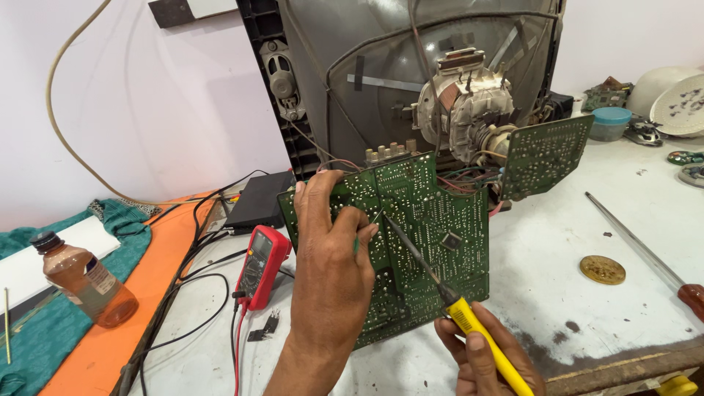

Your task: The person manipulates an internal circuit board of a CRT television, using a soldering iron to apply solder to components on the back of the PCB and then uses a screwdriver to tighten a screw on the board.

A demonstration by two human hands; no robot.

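The left hand (330, 257) tilts a large green circuit board (425, 242) up on its lower edge on the white counter (572, 242), its grip pressed around the board's left part, with what looks like a thin strand of solder wire (364, 231) pinched between the fingertips. The right hand (480, 359) has its grip wrapped around the yellow handle of a soldering iron (440, 282), whose tip touches the board's solder side just beside the left fingertips. That closeness is the main hazard, I judge: a small slip of the iron could burn those fingers or bridge neighbouring joints on the crowded tracks. The board hangs by coloured wires (458, 183) from the opened picture-tube set (411, 73) behind it, so a tug as it tilts could strain or snap a lead, or pull on the smaller board (546, 154) at the tube's neck. Dwelling too long on one pad might lift the copper. The red multimeter (260, 264) and its leads (198, 293) lie just left of the hand, where a dropped iron could scorch them.
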